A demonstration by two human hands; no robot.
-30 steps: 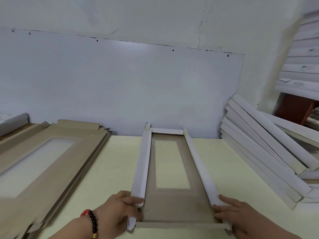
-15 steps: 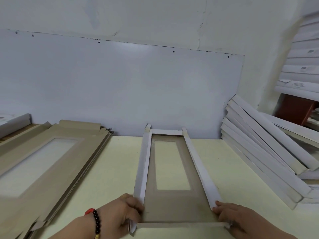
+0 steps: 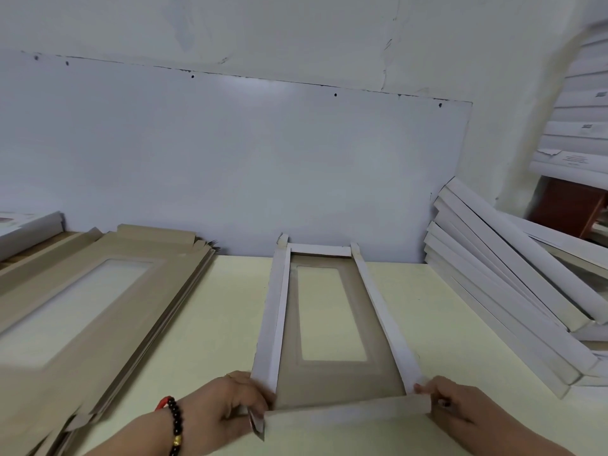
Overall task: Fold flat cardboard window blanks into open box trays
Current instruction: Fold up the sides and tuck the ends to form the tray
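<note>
Raising the near end flap [image 3: 348,410]: both hands are at the near corners of the window blank [image 3: 329,324]. Left hand [image 3: 227,409], beaded bracelet [image 3: 174,422] on the wrist, curls its fingers round the near-left corner where the left side wall [image 3: 273,311] meets the flap; a small corner tab [image 3: 258,426] pokes out below the fingers. Right hand [image 3: 460,409] pinches the near-right corner, fingertips on the flap end and the foot of the right side wall [image 3: 378,307]. Change against half a second back: the near flap lay flat on the table [image 3: 230,307] then; now it stands up as a white band between the two hands. Judgement: third wall nearly formed; corner tabs probably remain to be tucked so the walls lock.

Mid-field: blank sits centred on the pale table, brown inner face up, window cut-out [image 3: 329,311] showing table through it. Both long walls up, right one leaning outward. Far end flap [image 3: 320,250] up against the wall board [image 3: 230,159].

Far left: stack of flat blanks [image 3: 98,291], unfolded. Far right: pile of finished white trays [image 3: 510,291], leaning against each other. More white boxes stacked at upper right [image 3: 579,126]
</note>
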